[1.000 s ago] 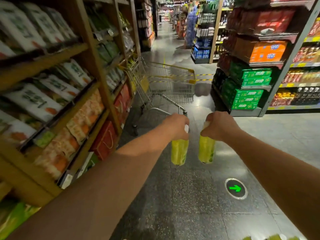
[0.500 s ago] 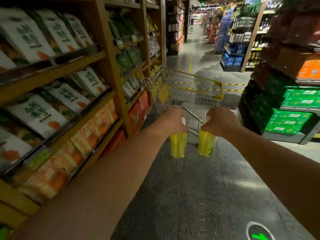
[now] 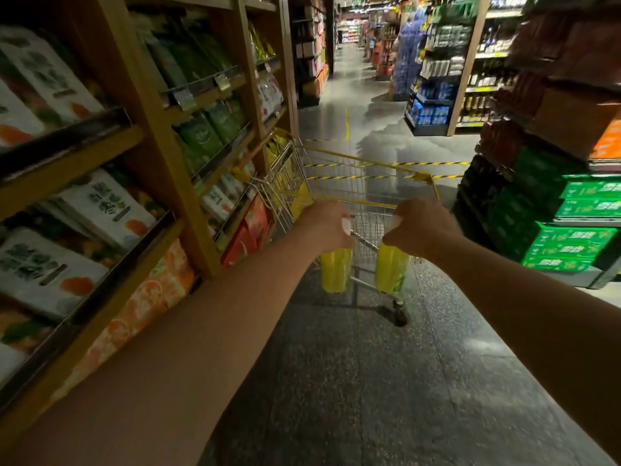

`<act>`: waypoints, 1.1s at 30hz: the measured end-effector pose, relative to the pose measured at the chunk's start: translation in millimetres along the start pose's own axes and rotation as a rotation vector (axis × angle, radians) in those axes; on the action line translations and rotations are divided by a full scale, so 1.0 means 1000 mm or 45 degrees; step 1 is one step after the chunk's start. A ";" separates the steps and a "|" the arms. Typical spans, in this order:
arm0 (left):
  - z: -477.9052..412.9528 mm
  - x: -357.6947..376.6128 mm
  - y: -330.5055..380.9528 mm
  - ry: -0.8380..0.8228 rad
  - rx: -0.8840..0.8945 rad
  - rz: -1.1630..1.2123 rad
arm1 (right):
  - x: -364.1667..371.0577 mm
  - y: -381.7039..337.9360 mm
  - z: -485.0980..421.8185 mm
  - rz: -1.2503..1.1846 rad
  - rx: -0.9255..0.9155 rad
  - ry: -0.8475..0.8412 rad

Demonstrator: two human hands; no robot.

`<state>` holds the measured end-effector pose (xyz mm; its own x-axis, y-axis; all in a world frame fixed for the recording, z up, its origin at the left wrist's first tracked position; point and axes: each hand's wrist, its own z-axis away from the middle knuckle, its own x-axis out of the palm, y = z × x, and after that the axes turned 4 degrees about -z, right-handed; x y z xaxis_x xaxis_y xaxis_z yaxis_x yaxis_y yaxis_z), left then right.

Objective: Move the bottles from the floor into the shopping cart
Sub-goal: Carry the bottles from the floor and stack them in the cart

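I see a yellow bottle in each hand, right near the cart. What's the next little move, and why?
Probably lift both bottles forward and up over the near rim. The left hand grips the left bottle by its top and the right hand grips the right bottle. Both hang short of the shopping cart basket, seemingly lower than its yellow rim.

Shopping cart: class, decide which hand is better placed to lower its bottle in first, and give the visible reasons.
Left, narrowly. The left hand and left bottle face the middle of the near rim of the shopping cart; the right hand and right bottle sit off its right corner.
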<state>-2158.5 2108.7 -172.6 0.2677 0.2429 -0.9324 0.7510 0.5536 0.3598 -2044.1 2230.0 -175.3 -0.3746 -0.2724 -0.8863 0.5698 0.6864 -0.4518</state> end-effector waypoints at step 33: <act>-0.679 0.041 -0.182 -0.202 -0.083 -0.074 | 0.154 0.036 -0.694 0.049 -0.011 -0.186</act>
<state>-2694.1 2559.2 -253.0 0.3206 0.0827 -0.9436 0.7286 0.6151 0.3015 -2588.6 2680.9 -257.8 -0.2417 -0.3407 -0.9086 0.5749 0.7041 -0.4169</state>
